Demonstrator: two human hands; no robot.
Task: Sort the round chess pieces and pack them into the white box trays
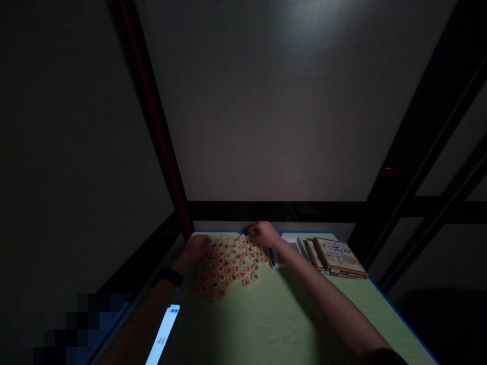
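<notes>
Many round wooden Chinese chess pieces (236, 262) with red and black characters lie in a loose spread on the pale green table (262, 319). At the left side of the spread, my left hand (198, 247) rests against the outer pieces; its fingers are too dim to make out. My right hand (264, 234) is at the far right edge of the spread, its fingers bent together in a pinch. What lies between those fingertips is too small to see. Under my right forearm stands an open shallow box (291, 248), partly hidden by the arm.
Flat printed game boxes (338, 255) lie stacked at the table's right edge. A lit phone (163, 334) showing a number is at the near left, beside my left forearm. A grey wall panel (281, 126) rises behind the table's far edge.
</notes>
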